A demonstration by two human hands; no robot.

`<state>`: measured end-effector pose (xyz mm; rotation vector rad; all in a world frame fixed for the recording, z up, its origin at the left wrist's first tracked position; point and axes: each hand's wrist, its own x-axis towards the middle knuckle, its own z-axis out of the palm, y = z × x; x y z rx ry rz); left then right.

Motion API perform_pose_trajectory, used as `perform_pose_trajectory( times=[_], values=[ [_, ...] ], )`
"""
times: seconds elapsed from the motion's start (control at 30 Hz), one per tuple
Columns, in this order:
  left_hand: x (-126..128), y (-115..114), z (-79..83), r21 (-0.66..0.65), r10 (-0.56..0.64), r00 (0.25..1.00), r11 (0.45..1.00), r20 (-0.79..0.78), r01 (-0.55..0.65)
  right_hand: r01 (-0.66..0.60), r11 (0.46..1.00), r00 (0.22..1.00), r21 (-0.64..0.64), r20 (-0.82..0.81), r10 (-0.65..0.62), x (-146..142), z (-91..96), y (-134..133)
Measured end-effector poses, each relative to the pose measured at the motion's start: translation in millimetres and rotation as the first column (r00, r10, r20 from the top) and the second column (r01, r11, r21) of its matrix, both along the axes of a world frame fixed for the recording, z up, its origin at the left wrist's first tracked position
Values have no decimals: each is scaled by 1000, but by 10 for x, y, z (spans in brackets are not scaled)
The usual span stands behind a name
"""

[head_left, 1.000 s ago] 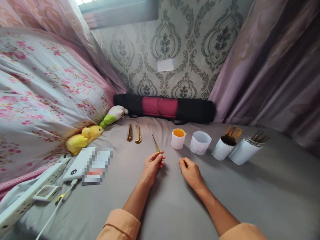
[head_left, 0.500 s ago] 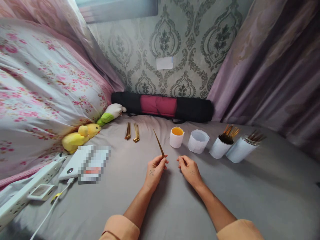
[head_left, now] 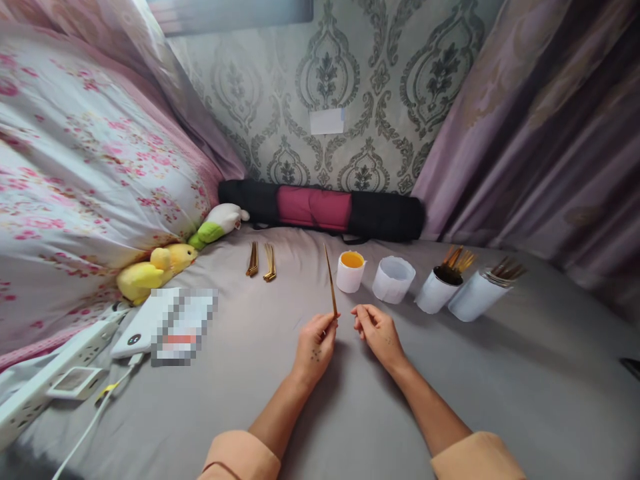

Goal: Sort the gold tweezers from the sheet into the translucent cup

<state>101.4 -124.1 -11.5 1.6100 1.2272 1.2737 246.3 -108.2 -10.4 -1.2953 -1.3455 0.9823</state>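
My left hand (head_left: pixel 316 350) is closed, thumb and fingers pinching the lower end of a thin golden-brown tapered stick (head_left: pixel 330 280), whose narrow tip points up and away from me. A short gap to the right, my right hand (head_left: pixel 379 339) has its fingers curled in and thumb pressed against them; whatever is between them, if anything, is hidden. Beyond the hands stand a white-wrapped cup with an orange inside (head_left: pixel 350 277) and a translucent white cup (head_left: pixel 393 283). Farther left lie two small bundles of bent golden strips, one darker (head_left: pixel 253 260), one lighter (head_left: pixel 270 263).
To the right, two white-wrapped cans (head_left: pixel 434 293) (head_left: pixel 475 299) hold thin brown sticks. A black and dark-red long bag (head_left: pixel 314 208) lies along the wall. Plush toys (head_left: pixel 155 270), a white power bank (head_left: pixel 145 327) and a power strip (head_left: pixel 60 373) line the left side of the grey sheet (head_left: pixel 240 400).
The stick in my left hand has swung from leaning left to nearly upright, and that hand has turned slightly. My right hand stays almost in place. The view has shifted a little.
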Motion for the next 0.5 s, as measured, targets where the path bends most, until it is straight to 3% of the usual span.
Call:
perform_pose_trajectory(
  times=[0.17,0.5],
  values=[
    [18,-19,-2,30,-46,999,998,-18,46,-40,998,989,-55,-141,32,-6,84,-27],
    [3,-47,-104,163,-106,946,973,-308,162,-74,994,952,-82,-302,46,-11,116,-34]
  ],
)
